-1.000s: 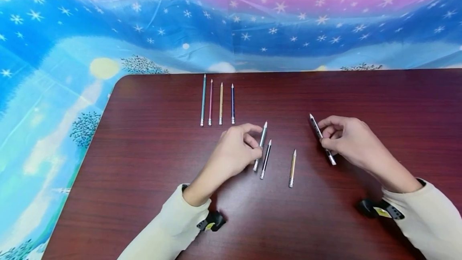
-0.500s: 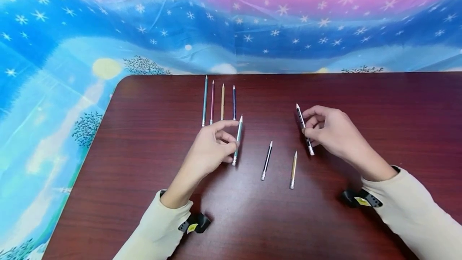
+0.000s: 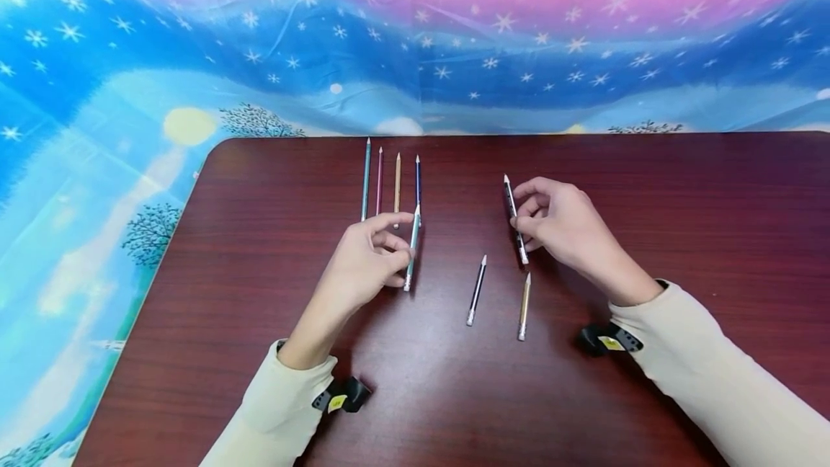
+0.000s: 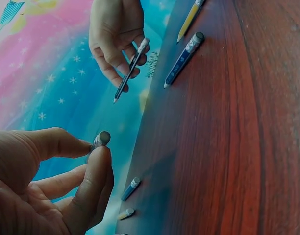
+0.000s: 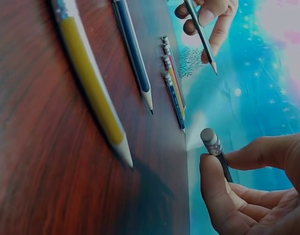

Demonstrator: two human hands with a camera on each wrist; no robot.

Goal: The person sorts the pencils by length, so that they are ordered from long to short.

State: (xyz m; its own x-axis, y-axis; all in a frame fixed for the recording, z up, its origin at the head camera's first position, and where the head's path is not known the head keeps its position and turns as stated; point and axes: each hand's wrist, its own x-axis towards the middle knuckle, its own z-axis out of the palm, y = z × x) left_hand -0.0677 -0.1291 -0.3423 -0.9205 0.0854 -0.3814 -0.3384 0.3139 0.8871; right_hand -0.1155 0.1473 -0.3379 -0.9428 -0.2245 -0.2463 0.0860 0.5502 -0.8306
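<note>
Pencil in gold (image 3: 524, 307) nearest, at four o'clock from head-view centre; dark pencil (image 3: 476, 290) at five, laid apart. At six, teal pencil (image 3: 413, 236) in left hand (image 3: 363, 261); at three, black pencil (image 3: 511, 202) in right hand (image 3: 563, 222); both pinched mid-shaft by thumb and fingers, presumably for balance. From ten to twelve, likely spaced for telling apart: sky-blue pencil (image 3: 366, 179), pink pencil (image 3: 379, 182), tan pencil (image 3: 398, 187), navy pencil (image 3: 418, 180); slim, sharpened, silver-ferruled.

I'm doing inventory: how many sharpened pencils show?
8: teal pencil, pink pencil, tan pencil and blue pencil in the far row; turquoise pencil in the left hand; black patterned pencil in the right hand; striped navy pencil and short yellow pencil lying nearer.
</note>
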